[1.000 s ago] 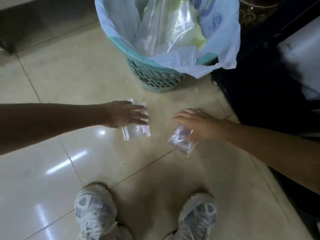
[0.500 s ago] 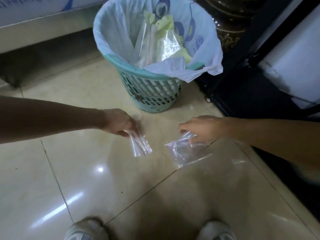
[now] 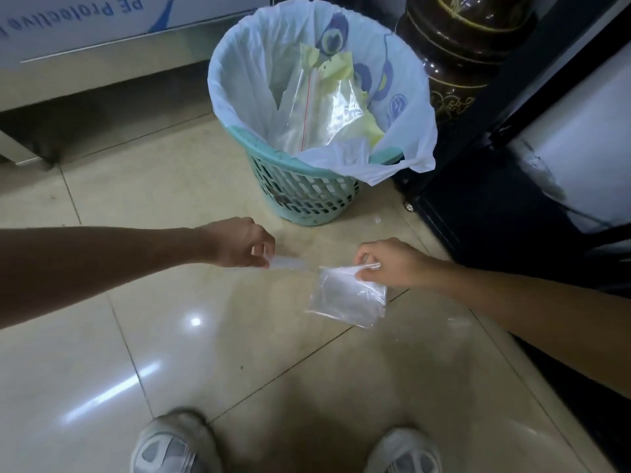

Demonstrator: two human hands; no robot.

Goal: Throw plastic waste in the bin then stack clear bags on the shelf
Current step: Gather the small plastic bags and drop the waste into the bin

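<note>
A teal mesh bin (image 3: 304, 196) with a white liner stands on the tiled floor ahead; clear plastic and yellow scraps lie inside it. My left hand (image 3: 239, 242) pinches a small clear bag (image 3: 288, 262), seen nearly edge-on, held level above the floor. My right hand (image 3: 387, 262) grips the top edge of a second, larger clear bag (image 3: 348, 298) that hangs down from my fingers. Both hands hover just in front of the bin, about a hand's width apart.
A dark brown ornamented jar (image 3: 464, 52) stands right of the bin. A black cabinet base (image 3: 505, 213) runs along the right. A white panel with blue lettering (image 3: 68, 25) lines the back left. My two shoes (image 3: 174, 445) are at the bottom edge.
Both hands picked the clear bags up off the floor and lifted them. The view rose and tilted forward, bringing the whole bin into sight.
</note>
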